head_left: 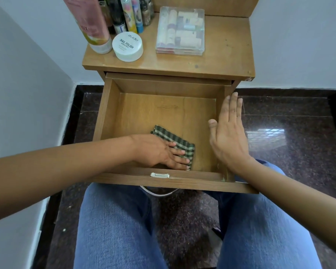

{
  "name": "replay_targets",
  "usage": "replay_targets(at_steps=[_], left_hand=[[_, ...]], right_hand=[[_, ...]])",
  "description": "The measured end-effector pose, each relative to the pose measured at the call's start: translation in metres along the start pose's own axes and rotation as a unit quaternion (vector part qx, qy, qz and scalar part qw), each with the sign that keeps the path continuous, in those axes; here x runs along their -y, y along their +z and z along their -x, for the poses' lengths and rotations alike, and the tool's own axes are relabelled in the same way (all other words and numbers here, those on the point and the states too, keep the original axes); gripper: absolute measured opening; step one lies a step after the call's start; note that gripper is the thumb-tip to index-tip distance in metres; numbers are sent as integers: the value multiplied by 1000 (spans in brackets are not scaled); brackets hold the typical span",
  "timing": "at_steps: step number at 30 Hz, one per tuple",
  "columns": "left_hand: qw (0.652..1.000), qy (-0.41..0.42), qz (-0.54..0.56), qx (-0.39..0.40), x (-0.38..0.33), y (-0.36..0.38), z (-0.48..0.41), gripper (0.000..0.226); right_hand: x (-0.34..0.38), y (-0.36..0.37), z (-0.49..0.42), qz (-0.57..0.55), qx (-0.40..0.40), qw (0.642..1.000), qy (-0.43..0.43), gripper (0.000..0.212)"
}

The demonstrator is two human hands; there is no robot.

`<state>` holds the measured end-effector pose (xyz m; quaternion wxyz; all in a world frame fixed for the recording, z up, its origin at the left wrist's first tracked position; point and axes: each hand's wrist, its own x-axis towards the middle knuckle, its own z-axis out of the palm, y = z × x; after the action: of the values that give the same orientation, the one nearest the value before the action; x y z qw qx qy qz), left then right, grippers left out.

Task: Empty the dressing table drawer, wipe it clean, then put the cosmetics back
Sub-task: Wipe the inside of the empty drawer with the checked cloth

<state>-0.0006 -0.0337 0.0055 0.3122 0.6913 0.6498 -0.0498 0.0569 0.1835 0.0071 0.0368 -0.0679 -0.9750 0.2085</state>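
The wooden drawer (164,111) is pulled out over my lap and holds nothing but a folded green checked cloth (173,139) near its front. My left hand (159,152) lies flat on the cloth with straight fingers, pressing it to the drawer floor. My right hand (228,131) rests flat, fingers straight, on the drawer's right wall. On the tabletop (182,61) stand a white nail polish remover tub (127,46), a clear box of cosmetics (180,31), a pink bottle (89,22) and several small bottles (130,12).
White walls close in on the left and behind the table. A dark polished stone floor (289,123) lies to the right. My knees in blue jeans (114,230) sit under the drawer's front, where a metal handle (159,192) hangs.
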Motion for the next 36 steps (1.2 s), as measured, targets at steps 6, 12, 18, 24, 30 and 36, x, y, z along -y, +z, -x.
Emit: replay_targets(at_steps=[6,12,18,24,30,36], left_hand=[[1000,-21,2,-23,-17,-24,-57,60],[999,-17,37,-22,-14,-23,-53,63],[997,-18,70,-7,2,-6,-9,69],[995,-49,84,37,6,3,18,78],[997,-32,63,18,3,-5,-8,68],[998,-31,48,-16,-16,-22,-57,63]], right_hand=[[0,2,1,-14,18,1000,3,62],[6,1,1,-31,19,999,8,62],[3,0,2,-42,17,999,12,62],[3,1,2,-44,17,999,12,62],[3,1,2,-42,15,999,13,61],[2,-1,3,-66,14,998,14,60]])
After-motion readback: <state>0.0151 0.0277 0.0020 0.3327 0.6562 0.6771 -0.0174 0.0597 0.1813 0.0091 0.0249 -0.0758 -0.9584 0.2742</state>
